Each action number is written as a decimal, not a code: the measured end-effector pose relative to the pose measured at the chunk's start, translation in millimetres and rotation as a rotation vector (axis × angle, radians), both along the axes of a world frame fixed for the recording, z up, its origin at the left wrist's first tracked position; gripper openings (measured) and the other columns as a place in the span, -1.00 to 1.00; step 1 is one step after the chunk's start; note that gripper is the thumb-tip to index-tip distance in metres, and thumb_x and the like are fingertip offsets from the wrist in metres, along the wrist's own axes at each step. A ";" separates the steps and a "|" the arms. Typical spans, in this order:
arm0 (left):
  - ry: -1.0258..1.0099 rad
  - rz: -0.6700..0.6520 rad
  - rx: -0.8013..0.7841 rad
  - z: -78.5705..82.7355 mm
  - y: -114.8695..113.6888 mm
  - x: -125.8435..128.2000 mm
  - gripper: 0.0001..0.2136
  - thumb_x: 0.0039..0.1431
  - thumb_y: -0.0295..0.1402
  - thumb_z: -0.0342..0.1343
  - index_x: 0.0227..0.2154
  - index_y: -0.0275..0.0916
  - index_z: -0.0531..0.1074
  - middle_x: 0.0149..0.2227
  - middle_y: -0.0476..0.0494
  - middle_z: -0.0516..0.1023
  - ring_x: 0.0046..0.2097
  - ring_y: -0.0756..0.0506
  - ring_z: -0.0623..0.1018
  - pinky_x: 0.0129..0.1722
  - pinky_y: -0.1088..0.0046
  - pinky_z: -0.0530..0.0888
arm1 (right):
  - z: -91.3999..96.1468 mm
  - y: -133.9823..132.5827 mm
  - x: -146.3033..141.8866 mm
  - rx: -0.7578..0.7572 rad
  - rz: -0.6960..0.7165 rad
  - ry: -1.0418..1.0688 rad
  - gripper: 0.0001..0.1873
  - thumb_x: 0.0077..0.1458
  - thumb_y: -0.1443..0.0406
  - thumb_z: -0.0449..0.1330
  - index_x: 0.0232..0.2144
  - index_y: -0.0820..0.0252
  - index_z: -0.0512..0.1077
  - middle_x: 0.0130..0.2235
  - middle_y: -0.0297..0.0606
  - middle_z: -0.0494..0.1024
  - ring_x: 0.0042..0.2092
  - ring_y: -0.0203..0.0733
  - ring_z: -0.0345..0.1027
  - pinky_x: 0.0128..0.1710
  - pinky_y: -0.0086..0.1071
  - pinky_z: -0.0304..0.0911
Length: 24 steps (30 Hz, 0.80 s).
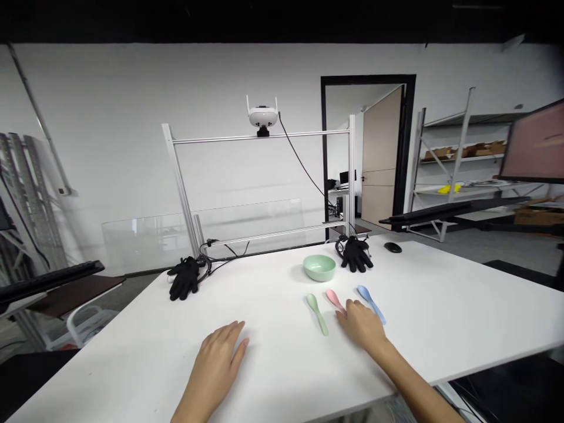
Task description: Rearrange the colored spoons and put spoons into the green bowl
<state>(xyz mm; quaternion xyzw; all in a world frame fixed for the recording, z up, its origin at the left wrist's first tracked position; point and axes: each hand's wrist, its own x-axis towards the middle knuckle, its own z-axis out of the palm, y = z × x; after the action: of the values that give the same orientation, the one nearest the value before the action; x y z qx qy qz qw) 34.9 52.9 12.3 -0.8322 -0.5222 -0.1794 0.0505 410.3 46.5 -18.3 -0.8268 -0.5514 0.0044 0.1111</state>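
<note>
Three plastic spoons lie side by side on the white table (440, 305): a green spoon (318, 314), a pink spoon (334, 299) and a blue spoon (371, 302). My right hand (362, 325) rests on the table with its fingers over the handle end of the pink spoon, between the other two; whether it grips the spoon I cannot tell. My left hand (218, 361) lies flat and open on the table, holding nothing. A pale green bowl (319, 267) stands just behind the spoons.
A black glove (184, 278) lies at the back left and another black glove (356, 254) beside the bowl. A black mouse (392, 247) sits at the back right. An aluminium frame (264, 138) with a camera stands along the far edge, with cables.
</note>
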 end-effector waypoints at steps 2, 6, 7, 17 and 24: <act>-0.006 0.001 -0.002 -0.4 0.1 0.4 -0.52 0.43 -0.13 -0.16 0.23 -0.18 0.44 0.23 -0.20 0.53 0.24 -0.27 0.49 0.21 0.07 0.43 | -4.4 0.3 4.5 -0.022 0.007 0.011 -0.62 0.30 0.18 -0.02 -0.11 0.32 0.48 -0.06 0.06 0.55 -0.07 0.07 0.52 -0.21 -0.24 0.24; -0.013 -0.002 -0.009 -0.9 0.0 1.2 -0.53 0.43 -0.14 -0.15 0.23 -0.17 0.44 0.23 -0.20 0.53 0.23 -0.26 0.50 0.21 0.06 0.43 | -12.8 1.2 8.2 -0.027 0.010 0.014 -0.64 0.29 0.26 -0.05 -0.14 0.32 0.49 -0.08 0.05 0.56 -0.08 0.04 0.52 -0.22 -0.26 0.22; -0.014 -0.002 -0.009 -0.9 -0.1 1.1 -0.53 0.43 -0.14 -0.15 0.23 -0.17 0.44 0.23 -0.20 0.53 0.23 -0.26 0.50 0.21 0.07 0.43 | -14.3 1.4 8.9 -0.025 0.011 0.015 -0.64 0.29 0.28 -0.06 -0.14 0.33 0.49 -0.09 0.05 0.56 -0.08 0.03 0.52 -0.23 -0.27 0.21; -0.021 -0.002 -0.014 -2.3 0.7 0.8 -0.53 0.43 -0.14 -0.15 0.22 -0.17 0.45 0.23 -0.20 0.53 0.23 -0.27 0.50 0.21 0.06 0.43 | -15.7 -0.2 14.4 -0.036 0.023 0.044 -0.64 0.30 0.26 -0.07 -0.14 0.32 0.48 -0.09 0.05 0.56 -0.09 0.05 0.50 -0.24 -0.25 0.20; -0.013 0.001 -0.007 -2.6 0.3 -0.5 -0.54 0.43 -0.12 -0.13 0.22 -0.14 0.45 0.22 -0.18 0.54 0.24 -0.27 0.50 0.21 0.10 0.44 | -6.3 -6.8 10.9 -0.019 0.019 0.075 -0.56 0.32 0.14 -0.09 -0.18 0.30 0.49 -0.12 0.06 0.56 -0.10 0.08 0.50 -0.20 -0.20 0.24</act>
<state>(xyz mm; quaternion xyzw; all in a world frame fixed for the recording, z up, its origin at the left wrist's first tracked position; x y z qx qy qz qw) 34.5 53.2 9.7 -0.8309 -0.5236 -0.1829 0.0443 421.1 39.7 -24.6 -0.8219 -0.5544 0.0417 0.1238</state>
